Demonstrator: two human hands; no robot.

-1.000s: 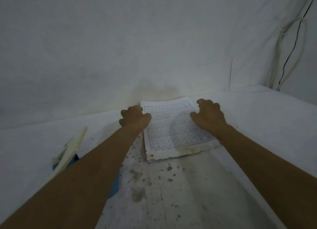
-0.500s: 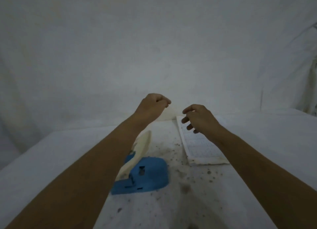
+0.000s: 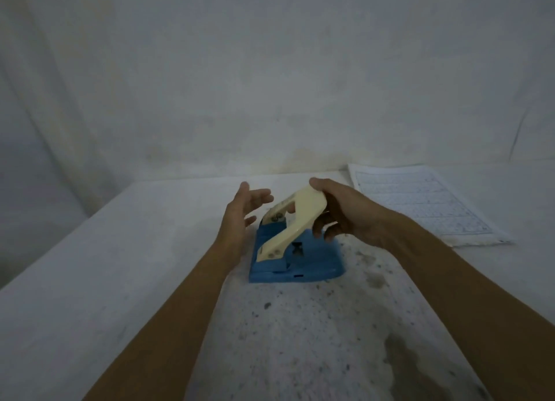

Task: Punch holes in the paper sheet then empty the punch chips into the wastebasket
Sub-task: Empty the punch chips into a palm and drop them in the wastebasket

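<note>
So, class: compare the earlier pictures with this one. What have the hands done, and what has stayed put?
Both hands left the paper stack and moved left to the hole punch. The right hand has taken hold of its cream lever; the left hand is open beside it, holding nothing. The paper still lies flat on the table.

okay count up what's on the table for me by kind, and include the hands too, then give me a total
Hole punch: 1 (blue base, cream lever)
Paper stack: 1
Hands: 2, left hand open beside the punch, right hand gripping the lever
Total: 4
</note>
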